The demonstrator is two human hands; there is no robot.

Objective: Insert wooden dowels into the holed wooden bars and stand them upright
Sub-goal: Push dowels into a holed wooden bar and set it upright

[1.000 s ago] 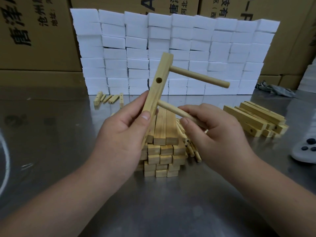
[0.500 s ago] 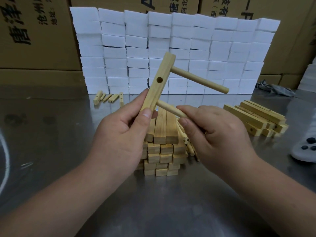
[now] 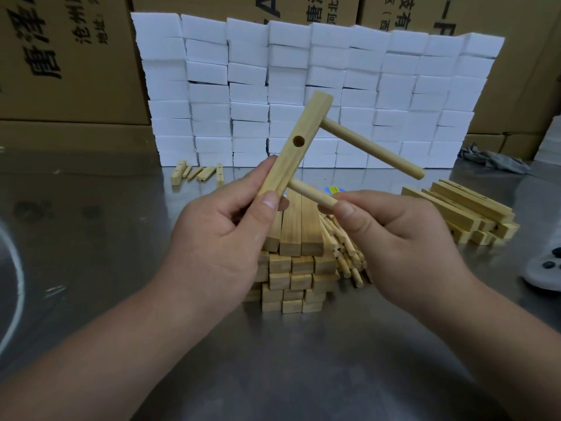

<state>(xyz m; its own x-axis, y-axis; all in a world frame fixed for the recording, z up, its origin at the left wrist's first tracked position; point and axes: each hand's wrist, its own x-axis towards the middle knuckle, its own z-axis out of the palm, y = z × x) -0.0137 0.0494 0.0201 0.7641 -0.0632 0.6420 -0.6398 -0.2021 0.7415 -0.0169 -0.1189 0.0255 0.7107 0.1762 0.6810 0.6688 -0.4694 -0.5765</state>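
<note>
A shiny metal table (image 3: 273, 375) fills the near ground, and two bare forearms reach in over it from the near edge. The left hand (image 3: 218, 238) pinches the lower end of a holed wooden bar (image 3: 291, 150) between thumb and curled fingers, holding it off the table, tilted with its top leaning right. The right hand (image 3: 394, 238) pinches the free end of a lower dowel (image 3: 312, 194) between thumb and forefinger. That dowel's other end meets the bar's right side just above the left thumb; how deep it sits cannot be told. The bar's middle hole (image 3: 298, 141) is empty. An upper dowel (image 3: 373, 148) is seated near the bar's top and juts out to the right, sloping down.

Under and just beyond the hands, a stack of wooden bars (image 3: 296, 268) lies on the table with end faces toward the viewer. A heap of loose dowels (image 3: 346, 256) leans against its right side. At the right edge lies a grey controller (image 3: 546, 271) with dark buttons. Farther right sits a smaller pile of bars (image 3: 464, 208). A few short wooden pieces (image 3: 197, 171) lie far left. Behind them stands a wall of white foam blocks (image 3: 303, 71), with a grey cloth (image 3: 494, 161) at its right end. Cardboard boxes (image 3: 60, 56) printed in black close the background.
</note>
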